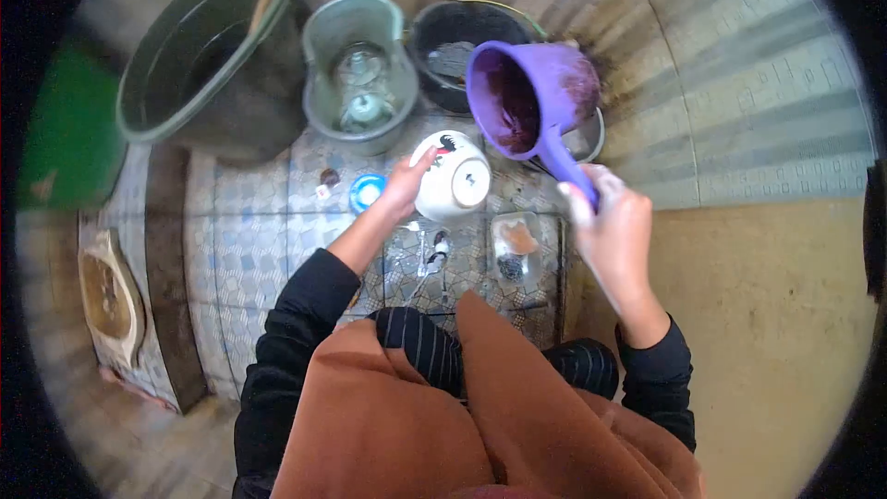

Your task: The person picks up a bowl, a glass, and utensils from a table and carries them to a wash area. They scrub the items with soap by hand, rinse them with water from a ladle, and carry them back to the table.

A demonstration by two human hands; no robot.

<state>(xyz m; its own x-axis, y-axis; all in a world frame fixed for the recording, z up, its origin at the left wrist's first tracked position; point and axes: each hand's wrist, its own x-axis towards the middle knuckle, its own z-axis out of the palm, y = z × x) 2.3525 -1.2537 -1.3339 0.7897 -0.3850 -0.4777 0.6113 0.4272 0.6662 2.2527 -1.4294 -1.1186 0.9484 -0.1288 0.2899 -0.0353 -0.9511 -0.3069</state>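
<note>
My left hand (404, 187) is closed on the rim side of a white bowl (450, 177) with a black and red painted figure. The bowl is tilted, its round foot facing me. In my right hand (613, 222) is the handle of a purple water dipper (561, 74), raised to the right of the bowl. The dipper's mouth faces left toward the bowl, and its inside looks dark and stained. Below the bowl, spoons (434, 254) lie on the tiled floor (240, 249). A clear plastic container (515, 248) with a sponge-like tan piece sits to their right.
A large dark bucket (240, 102) with a stick in it stands at the upper left. Beside it are a grey-green basin (360, 134) holding glassware and a black bucket (434, 28). A blue round item (368, 192) lies left of the bowl. Walls rise behind and at right.
</note>
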